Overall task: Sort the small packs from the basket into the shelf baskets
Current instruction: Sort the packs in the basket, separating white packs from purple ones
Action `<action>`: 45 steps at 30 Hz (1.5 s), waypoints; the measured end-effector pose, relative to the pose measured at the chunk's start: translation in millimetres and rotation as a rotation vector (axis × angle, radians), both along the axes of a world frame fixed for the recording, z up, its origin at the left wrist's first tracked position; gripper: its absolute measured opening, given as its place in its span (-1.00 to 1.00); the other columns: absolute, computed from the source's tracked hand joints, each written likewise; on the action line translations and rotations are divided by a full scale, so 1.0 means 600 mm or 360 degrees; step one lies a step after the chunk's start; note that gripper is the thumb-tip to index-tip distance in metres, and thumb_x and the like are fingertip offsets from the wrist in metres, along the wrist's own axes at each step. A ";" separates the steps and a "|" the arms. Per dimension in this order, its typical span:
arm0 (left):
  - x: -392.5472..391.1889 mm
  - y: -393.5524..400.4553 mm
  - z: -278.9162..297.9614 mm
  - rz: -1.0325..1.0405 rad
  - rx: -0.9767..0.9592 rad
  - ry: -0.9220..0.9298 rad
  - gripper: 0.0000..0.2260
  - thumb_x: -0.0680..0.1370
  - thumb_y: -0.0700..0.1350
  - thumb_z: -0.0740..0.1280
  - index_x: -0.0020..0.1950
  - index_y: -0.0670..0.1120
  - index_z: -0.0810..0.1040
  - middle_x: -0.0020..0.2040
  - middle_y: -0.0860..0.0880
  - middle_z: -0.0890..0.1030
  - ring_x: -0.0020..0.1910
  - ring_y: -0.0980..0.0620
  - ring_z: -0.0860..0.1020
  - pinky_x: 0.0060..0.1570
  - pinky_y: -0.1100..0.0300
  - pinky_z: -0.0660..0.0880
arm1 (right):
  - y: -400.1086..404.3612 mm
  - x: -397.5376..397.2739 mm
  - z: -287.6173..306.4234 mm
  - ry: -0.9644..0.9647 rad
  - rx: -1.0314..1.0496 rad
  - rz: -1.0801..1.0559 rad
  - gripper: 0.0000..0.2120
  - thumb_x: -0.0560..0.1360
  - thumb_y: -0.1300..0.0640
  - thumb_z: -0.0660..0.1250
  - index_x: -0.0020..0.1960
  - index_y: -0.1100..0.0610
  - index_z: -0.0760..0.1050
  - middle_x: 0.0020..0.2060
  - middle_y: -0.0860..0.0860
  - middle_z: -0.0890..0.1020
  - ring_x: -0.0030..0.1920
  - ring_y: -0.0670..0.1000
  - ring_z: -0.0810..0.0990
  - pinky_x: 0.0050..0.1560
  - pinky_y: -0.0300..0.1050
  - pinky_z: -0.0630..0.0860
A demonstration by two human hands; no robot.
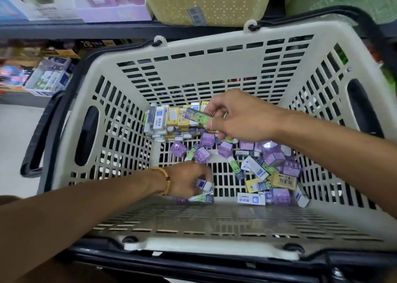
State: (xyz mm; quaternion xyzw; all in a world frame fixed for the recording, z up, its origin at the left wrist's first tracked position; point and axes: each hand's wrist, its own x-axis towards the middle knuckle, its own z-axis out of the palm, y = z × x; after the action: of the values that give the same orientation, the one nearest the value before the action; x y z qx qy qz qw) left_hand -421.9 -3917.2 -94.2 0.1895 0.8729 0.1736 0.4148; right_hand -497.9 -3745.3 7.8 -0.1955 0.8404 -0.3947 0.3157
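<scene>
A green pack [198,118] is pinched between thumb and fingertips of the right hand [234,116], held above the far part of the cream basket [214,51]. Its long axis is seen to run across the basket, from far left down to near right, with most of its length projecting leftward from the fingers. The left hand [189,180] is curled low against the basket's near wall, where a white-and-blue pack [204,184] is gripped among a few others; how many are gathered there cannot be told.

The loose packs remain on the basket floor: a tidy stack of white and yellow packs [171,119] in the far left corner, purple cube packs [277,156] scattered toward the right side. The yellow shelf basket [204,5] stands on the shelf just beyond the basket's far rim.

The lifted pack is judged closest to that shelf basket, so the right hand is the better placed; an upward, forward carry over the far rim would be called for.
</scene>
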 end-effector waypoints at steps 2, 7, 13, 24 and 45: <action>0.000 0.007 -0.006 -0.0149 -0.0078 0.0045 -0.73 0.52 -0.12 0.40 0.18 -0.04 0.45 0.10 -0.06 0.56 0.06 -0.02 0.52 0.06 0.11 0.49 | 0.001 -0.002 -0.002 0.0015 0.0014 0.0006 -0.87 0.59 0.11 0.31 0.12 0.07 0.52 -0.15 0.02 0.68 -0.19 -0.06 0.69 -0.03 -0.01 0.63; 0.000 -0.001 -0.008 0.0026 -0.0145 -0.0239 -0.48 0.55 -0.11 0.37 0.47 -0.03 0.28 0.40 -0.08 0.40 0.30 -0.02 0.42 0.24 0.19 0.38 | 0.005 -0.007 -0.003 0.0014 0.0003 -0.0037 -0.90 0.59 0.14 0.30 0.10 0.06 0.52 -0.21 -0.01 0.67 -0.22 -0.11 0.69 -0.01 0.00 0.63; 0.000 0.009 -0.006 -0.0146 -0.0300 -0.0341 -0.34 0.53 -0.15 0.35 0.56 -0.08 0.12 0.49 -0.11 0.31 0.40 -0.09 0.36 0.34 0.08 0.39 | -0.001 -0.014 -0.005 -0.0013 0.0002 -0.0047 -0.95 0.60 0.15 0.29 0.02 0.07 0.52 -0.17 0.05 0.67 -0.21 -0.08 0.70 0.00 0.11 0.64; -0.015 0.002 0.032 0.0188 -0.0117 -0.0440 -0.44 0.52 -0.06 0.40 0.46 -0.16 0.30 0.28 -0.12 0.52 0.06 0.00 0.52 -0.04 0.30 0.43 | 0.000 -0.041 -0.040 -0.0095 0.0015 -0.0302 -0.94 0.56 0.15 0.34 -0.05 0.13 0.56 -0.18 0.10 0.69 -0.32 -0.11 0.67 -0.27 -0.14 0.64; -0.024 -0.105 0.165 0.2294 0.1246 -0.0655 -0.82 0.53 -0.37 0.30 0.13 -0.25 0.54 -0.02 -0.19 0.65 -0.10 -0.09 0.60 -0.18 0.14 0.57 | -0.136 -0.059 -0.048 -0.0564 -0.0168 -0.0260 -0.85 0.60 0.01 0.29 0.05 0.08 0.55 -0.07 0.07 0.65 -0.20 -0.03 0.65 -0.28 -0.22 0.58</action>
State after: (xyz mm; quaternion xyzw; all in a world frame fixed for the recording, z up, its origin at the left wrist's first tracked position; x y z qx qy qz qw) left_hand -436.1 -3980.1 5.1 -0.3189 0.5641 0.7167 0.2578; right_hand -533.3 -3826.8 -20.9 -0.0705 0.7628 -0.4908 0.4150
